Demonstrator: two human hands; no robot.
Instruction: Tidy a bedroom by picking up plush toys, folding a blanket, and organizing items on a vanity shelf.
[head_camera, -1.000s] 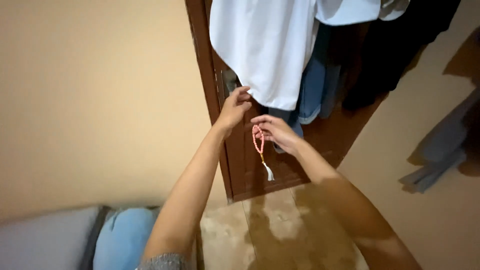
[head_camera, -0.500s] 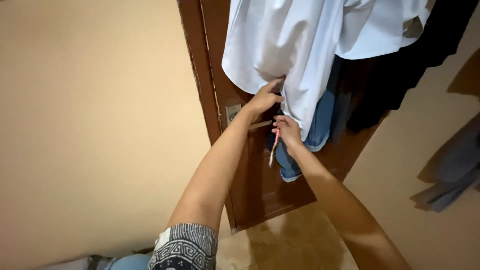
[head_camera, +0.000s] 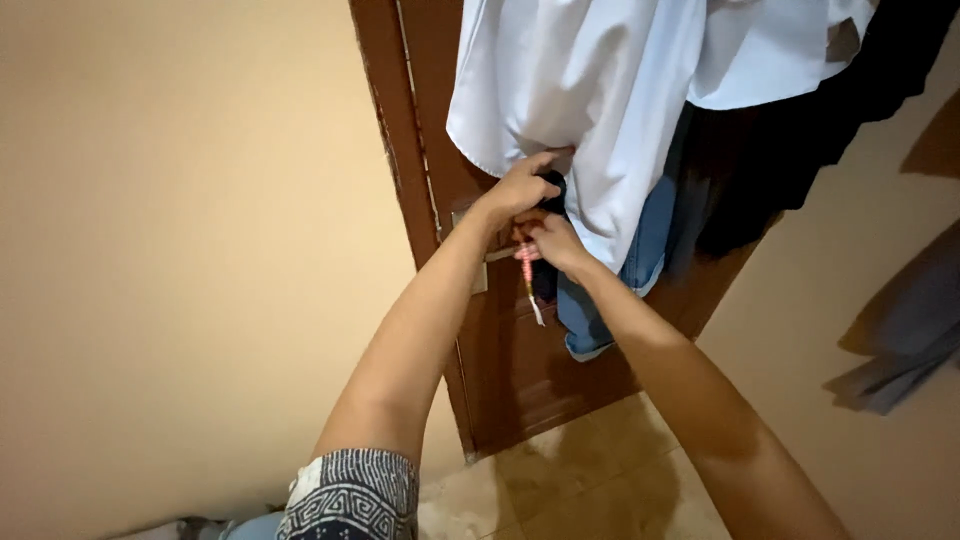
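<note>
Right hand (head_camera: 553, 240) pinches pink bead string (head_camera: 526, 272), hanging vertical, tassel down. Left hand (head_camera: 520, 187) just above, fingers curled around dark object at white garment (head_camera: 560, 90) hem, beside door handle (head_camera: 497, 255).

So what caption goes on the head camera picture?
Two hands hold a pink bead string at a brown door hung with clothes.

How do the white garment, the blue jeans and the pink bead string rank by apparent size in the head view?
1. white garment, largest.
2. blue jeans, mostly hidden behind it.
3. pink bead string, smallest, at the right hand.
</note>
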